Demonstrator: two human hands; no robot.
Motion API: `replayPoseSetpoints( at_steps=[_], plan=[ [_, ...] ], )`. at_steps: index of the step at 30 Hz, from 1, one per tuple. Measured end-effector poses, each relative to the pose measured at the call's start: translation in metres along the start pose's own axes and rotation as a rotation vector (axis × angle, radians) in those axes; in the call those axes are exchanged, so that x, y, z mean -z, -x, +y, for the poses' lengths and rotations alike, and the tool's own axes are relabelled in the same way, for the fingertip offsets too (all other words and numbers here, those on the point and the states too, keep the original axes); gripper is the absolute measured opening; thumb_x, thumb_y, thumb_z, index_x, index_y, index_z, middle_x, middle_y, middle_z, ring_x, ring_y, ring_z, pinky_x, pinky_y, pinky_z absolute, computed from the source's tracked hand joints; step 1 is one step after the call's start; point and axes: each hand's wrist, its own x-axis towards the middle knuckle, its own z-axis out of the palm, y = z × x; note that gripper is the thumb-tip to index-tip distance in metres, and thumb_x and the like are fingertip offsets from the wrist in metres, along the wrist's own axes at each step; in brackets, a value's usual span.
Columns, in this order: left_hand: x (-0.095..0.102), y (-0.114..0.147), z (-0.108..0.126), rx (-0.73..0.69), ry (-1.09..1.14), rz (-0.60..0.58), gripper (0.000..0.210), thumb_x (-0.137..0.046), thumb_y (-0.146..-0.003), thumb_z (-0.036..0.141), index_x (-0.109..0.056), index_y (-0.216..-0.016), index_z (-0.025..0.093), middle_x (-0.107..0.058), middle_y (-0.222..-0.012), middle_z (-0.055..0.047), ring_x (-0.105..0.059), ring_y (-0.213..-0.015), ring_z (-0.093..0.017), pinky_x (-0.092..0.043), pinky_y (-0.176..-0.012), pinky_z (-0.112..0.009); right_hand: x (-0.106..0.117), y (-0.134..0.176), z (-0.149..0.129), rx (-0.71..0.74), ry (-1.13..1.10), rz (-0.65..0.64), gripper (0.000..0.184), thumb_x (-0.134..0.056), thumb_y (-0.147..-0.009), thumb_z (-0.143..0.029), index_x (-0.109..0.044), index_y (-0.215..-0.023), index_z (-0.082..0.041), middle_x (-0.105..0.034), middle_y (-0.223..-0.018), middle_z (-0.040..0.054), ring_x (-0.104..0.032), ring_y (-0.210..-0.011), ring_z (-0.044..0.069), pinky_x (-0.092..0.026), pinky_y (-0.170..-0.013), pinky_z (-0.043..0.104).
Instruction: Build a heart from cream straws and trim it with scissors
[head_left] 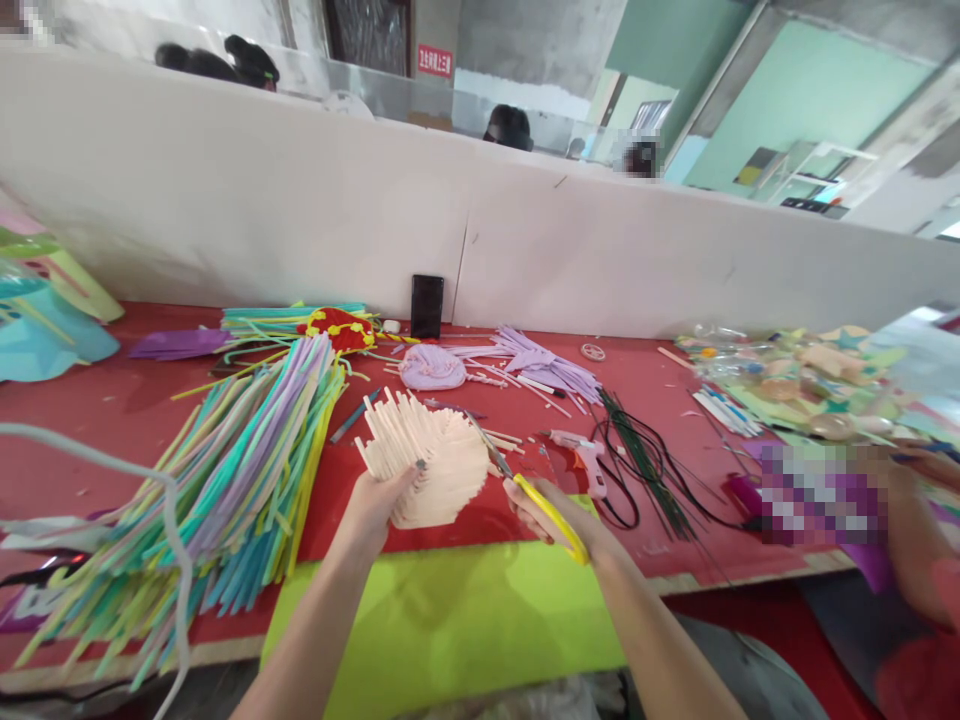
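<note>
My left hand (381,508) is closed around the lower left edge of a cream leaf-shaped piece (444,470), which looks made of pipe cleaners laid side by side. Uneven strand ends stick out along its upper left side, while its right edge is rounded. Yellow-handled scissors (553,518) are in my right hand (536,505), their blades pointing up and left beside the piece's right edge. Whether the blades touch it I cannot tell. Below both hands a yellow-green sheet (450,625) covers the table's front edge.
A big bundle of coloured pipe cleaners (247,450) lies at left, crossed by a white cable (174,520). Lilac pipe cleaners (544,365), a glue gun (589,455) and dark green stems (649,470) spread behind and right. A phone (427,306) leans on the partition; a co-worker's arm (915,535) is at right.
</note>
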Motion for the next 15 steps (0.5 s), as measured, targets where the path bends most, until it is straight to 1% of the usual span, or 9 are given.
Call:
replayPoseSetpoints(
  at_steps=[2, 6, 9, 11, 15],
  plan=[
    [0.001, -0.001, 0.001, 0.007, -0.009, 0.001, 0.033, -0.083, -0.062, 0.009, -0.072, -0.093, 0.007, -0.075, -0.096, -0.015, -0.073, -0.089, -0.025, -0.055, -0.093, -0.04, 0.0, -0.001, 0.001, 0.01, 0.007, -0.001, 0.049, -0.049, -0.084, -0.066, -0.032, -0.07, -0.023, -0.025, -0.053, -0.0081, -0.021, -0.043, 0.006, -0.016, -0.042, 0.025],
    [0.002, -0.003, 0.0, 0.014, -0.026, 0.005, 0.03, -0.081, -0.065, 0.009, -0.072, -0.094, 0.008, -0.076, -0.095, -0.015, -0.073, -0.088, -0.024, -0.055, -0.094, -0.039, 0.002, -0.006, 0.009, -0.039, 0.014, 0.017, 0.051, -0.05, -0.083, -0.068, -0.03, -0.07, -0.023, -0.024, -0.052, -0.0088, -0.02, -0.041, 0.005, -0.014, -0.04, 0.024],
    [0.003, -0.003, 0.002, 0.009, -0.039, 0.007, 0.03, -0.082, -0.064, 0.009, -0.072, -0.093, 0.008, -0.076, -0.093, -0.014, -0.074, -0.087, -0.023, -0.055, -0.093, -0.038, 0.004, -0.009, 0.015, -0.044, 0.007, 0.007, 0.051, -0.052, -0.081, -0.069, -0.031, -0.071, -0.023, -0.024, -0.052, -0.009, -0.02, -0.04, 0.005, -0.013, -0.039, 0.022],
    [0.003, -0.005, 0.004, 0.009, -0.051, -0.007, 0.03, -0.083, -0.064, 0.009, -0.072, -0.092, 0.008, -0.076, -0.093, -0.015, -0.074, -0.084, -0.023, -0.056, -0.091, -0.038, 0.006, -0.009, 0.017, -0.04, 0.005, -0.012, 0.05, -0.051, -0.081, -0.069, -0.034, -0.072, -0.023, -0.024, -0.051, -0.0094, -0.02, -0.039, 0.005, -0.014, -0.037, 0.022],
    [0.004, -0.01, 0.008, 0.01, -0.088, -0.043, 0.029, -0.084, -0.063, 0.011, -0.073, -0.089, 0.007, -0.076, -0.092, -0.016, -0.074, -0.079, -0.024, -0.058, -0.087, -0.039, 0.009, -0.005, 0.012, -0.014, -0.015, -0.07, 0.048, -0.046, -0.084, -0.069, -0.046, -0.078, -0.022, -0.028, -0.051, -0.0091, -0.024, -0.039, 0.007, -0.021, -0.037, 0.023]
  ],
)
